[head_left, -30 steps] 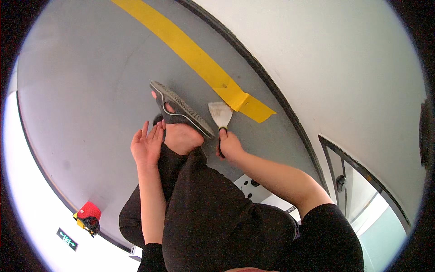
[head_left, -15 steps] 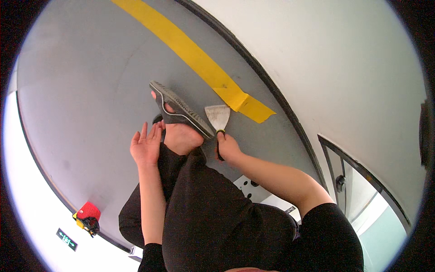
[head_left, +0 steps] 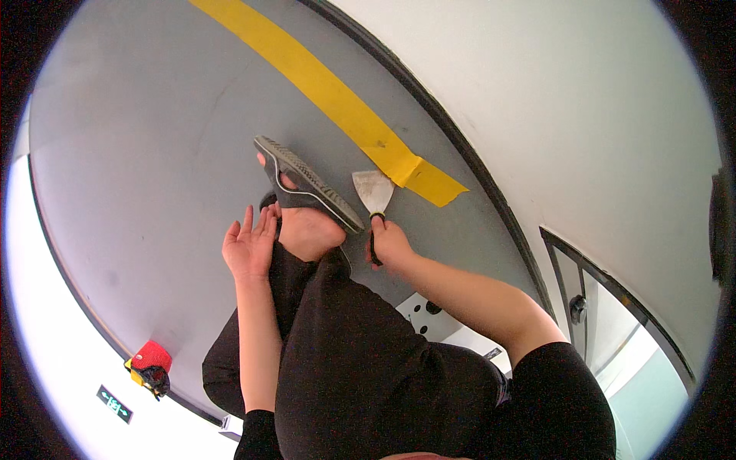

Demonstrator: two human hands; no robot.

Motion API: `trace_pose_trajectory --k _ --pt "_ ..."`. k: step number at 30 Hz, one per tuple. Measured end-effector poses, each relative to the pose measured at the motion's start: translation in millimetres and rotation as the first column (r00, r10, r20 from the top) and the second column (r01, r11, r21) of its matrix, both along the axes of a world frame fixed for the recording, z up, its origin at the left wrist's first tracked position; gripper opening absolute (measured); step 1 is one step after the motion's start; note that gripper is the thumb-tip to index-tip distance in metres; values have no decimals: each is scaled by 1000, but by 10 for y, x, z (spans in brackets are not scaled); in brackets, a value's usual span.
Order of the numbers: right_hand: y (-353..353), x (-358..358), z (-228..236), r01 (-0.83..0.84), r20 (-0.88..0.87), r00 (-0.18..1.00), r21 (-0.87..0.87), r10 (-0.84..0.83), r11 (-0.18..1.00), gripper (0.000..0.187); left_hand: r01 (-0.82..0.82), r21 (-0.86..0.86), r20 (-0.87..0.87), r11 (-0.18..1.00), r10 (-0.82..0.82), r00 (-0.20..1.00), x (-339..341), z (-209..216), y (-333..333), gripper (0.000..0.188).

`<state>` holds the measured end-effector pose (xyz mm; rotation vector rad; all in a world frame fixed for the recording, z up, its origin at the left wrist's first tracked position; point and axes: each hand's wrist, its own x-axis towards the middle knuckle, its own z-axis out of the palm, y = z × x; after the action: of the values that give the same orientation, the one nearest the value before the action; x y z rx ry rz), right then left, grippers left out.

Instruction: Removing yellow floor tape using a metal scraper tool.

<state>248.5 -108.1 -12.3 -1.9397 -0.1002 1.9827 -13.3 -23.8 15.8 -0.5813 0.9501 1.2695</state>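
Observation:
My right hand [head_left: 390, 244] is wrapped round the dark handle of a putty knife [head_left: 374, 192]. Its wide, stained metal blade points away from me, with a corner at the edge of the yellow floor tape [head_left: 330, 96], close to where a wrinkled overlap [head_left: 406, 170] crosses the strip. Beyond that fold the tape runs to a ragged end. My left hand [head_left: 249, 249] has its fingers stretched out and holds nothing. It rests beside my foot, which wears a dark sandal [head_left: 307, 184] with its sole turned outward.
Grey floor [head_left: 153, 153] spreads to the left. A black baseboard [head_left: 429, 100] borders the white wall [head_left: 567, 100] at right. A red and yellow object [head_left: 149, 364] sits by the lower-left wall. Next to my right forearm is a white item with black spots [head_left: 429, 316].
The putty knife in my right hand has shifted slightly right and away from me, bringing its blade closer to the tape edge. My left hand has barely moved.

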Motion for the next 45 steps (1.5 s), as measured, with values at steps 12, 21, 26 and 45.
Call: trace_pose_trajectory --k 12,21,26,45 --pt "148 87 -238 76 59 995 63 -80 995 35 56 0 2 998 -56 998 31 -5 26 50" --pt "288 124 40 -30 53 998 31 29 999 40 107 17 -146 994 -103 984 142 7 42 49" --pt "213 83 -39 62 95 993 65 -68 996 41 124 -8 -158 992 -123 980 96 49 -5 52" --pt "-133 -47 -367 -237 166 960 42 227 971 38 -24 41 -15 999 25 1000 99 44 -3 54"
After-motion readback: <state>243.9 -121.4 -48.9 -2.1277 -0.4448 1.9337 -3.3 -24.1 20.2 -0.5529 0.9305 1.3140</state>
